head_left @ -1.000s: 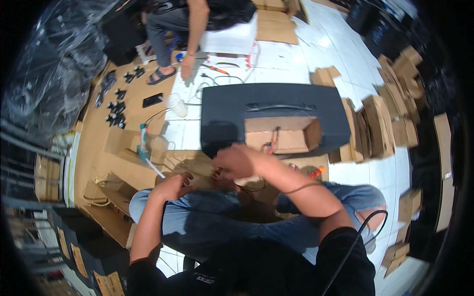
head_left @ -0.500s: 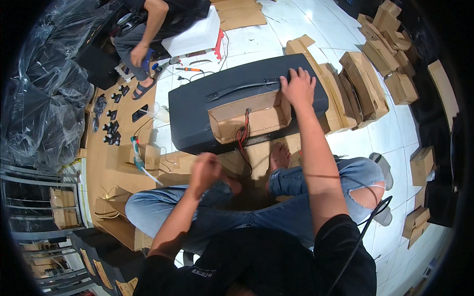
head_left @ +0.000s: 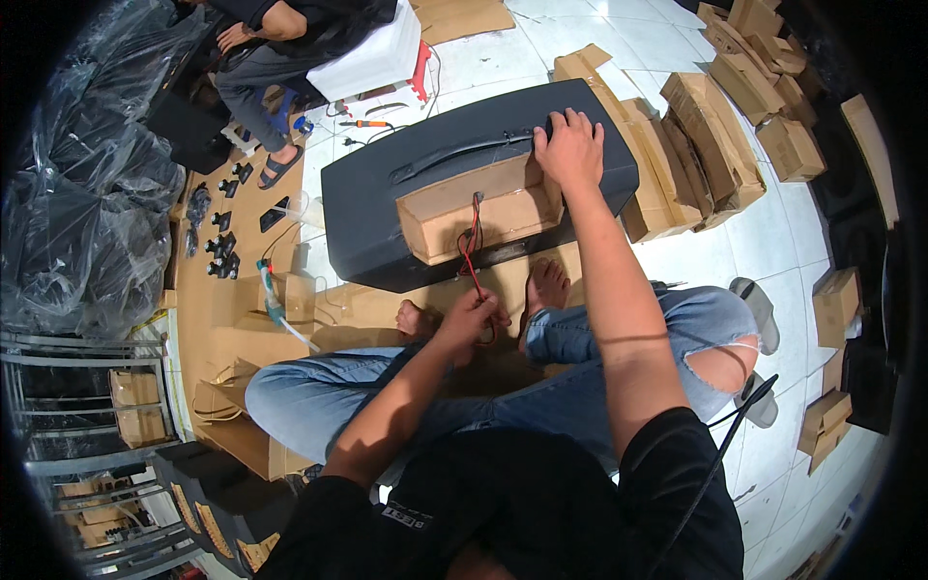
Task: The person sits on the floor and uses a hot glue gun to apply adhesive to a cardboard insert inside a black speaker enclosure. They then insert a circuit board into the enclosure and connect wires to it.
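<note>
A black short-sleeved T-shirt [head_left: 522,483] is showing small white print [head_left: 406,518] on its front. Faded blue jeans [head_left: 314,391] are gaping at a ripped right knee [head_left: 720,367]. A black cable [head_left: 739,423] is crossing the right sleeve [head_left: 672,459]. Hands [head_left: 572,153] and feet [head_left: 548,287] are showing bare.

White tiled floor [head_left: 720,266], partly under brown cardboard sheet [head_left: 201,304]; on them black cabinet [head_left: 454,130], phone [head_left: 275,217], cardboard boxes [head_left: 713,135]
</note>
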Action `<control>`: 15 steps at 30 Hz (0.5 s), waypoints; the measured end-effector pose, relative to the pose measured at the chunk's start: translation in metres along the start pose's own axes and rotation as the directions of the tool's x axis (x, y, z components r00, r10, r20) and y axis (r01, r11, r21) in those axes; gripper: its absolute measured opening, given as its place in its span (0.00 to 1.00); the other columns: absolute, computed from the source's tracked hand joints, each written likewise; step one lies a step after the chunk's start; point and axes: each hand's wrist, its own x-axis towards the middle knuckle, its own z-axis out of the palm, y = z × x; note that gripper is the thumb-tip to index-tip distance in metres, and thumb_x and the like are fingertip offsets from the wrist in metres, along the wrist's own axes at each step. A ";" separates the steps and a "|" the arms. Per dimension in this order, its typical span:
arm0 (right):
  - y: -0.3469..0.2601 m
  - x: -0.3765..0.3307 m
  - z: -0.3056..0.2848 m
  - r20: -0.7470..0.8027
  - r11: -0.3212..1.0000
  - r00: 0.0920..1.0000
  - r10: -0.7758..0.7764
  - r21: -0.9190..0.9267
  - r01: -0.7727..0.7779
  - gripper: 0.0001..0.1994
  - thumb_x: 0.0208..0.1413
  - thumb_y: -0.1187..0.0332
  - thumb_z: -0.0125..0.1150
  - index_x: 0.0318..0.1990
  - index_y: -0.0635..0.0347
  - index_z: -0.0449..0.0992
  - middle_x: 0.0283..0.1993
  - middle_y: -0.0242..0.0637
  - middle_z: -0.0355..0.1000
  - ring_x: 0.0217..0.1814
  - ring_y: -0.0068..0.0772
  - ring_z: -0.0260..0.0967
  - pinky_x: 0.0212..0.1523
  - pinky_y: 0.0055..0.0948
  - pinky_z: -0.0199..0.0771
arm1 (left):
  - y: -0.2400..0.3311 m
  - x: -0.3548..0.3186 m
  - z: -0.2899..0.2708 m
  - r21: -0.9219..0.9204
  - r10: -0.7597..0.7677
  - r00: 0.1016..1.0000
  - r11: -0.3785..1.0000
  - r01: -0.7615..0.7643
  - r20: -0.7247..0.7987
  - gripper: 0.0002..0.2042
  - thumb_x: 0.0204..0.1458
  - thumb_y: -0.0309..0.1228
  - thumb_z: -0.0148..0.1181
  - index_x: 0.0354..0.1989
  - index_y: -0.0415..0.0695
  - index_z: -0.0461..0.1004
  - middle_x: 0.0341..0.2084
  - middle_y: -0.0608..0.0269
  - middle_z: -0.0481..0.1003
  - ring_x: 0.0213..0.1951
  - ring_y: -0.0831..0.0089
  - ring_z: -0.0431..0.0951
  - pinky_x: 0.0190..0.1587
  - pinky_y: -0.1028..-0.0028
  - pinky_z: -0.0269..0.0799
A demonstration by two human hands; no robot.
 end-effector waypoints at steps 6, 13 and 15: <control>-0.001 0.002 -0.004 0.016 0.998 0.999 -0.037 0.046 0.036 0.22 0.63 0.52 0.56 0.56 0.59 0.78 0.64 0.46 0.72 0.72 0.48 0.62 0.74 0.57 0.52 | 0.109 -0.086 -0.018 -0.092 0.141 0.974 0.983 -0.159 -0.175 0.22 0.62 0.28 0.61 0.62 0.37 0.64 0.29 0.59 0.77 0.24 0.72 0.79 0.26 0.73 0.79; 0.049 0.014 0.016 0.174 0.974 0.966 -0.192 0.157 0.165 0.26 0.65 0.54 0.53 0.66 0.57 0.72 0.74 0.47 0.62 0.78 0.47 0.56 0.77 0.48 0.52 | 0.177 -0.144 -0.043 0.222 0.314 0.916 0.939 -0.261 -0.249 0.24 0.65 0.25 0.54 0.69 0.34 0.60 0.36 0.60 0.77 0.23 0.78 0.75 0.28 0.75 0.76; 0.043 0.018 0.004 0.298 0.976 0.938 -0.178 0.178 0.129 0.26 0.65 0.56 0.52 0.68 0.57 0.70 0.76 0.48 0.59 0.78 0.47 0.55 0.76 0.46 0.54 | 0.193 -0.167 -0.038 0.307 0.337 0.910 0.916 -0.258 -0.240 0.22 0.66 0.25 0.52 0.68 0.35 0.62 0.37 0.62 0.76 0.25 0.79 0.74 0.30 0.77 0.73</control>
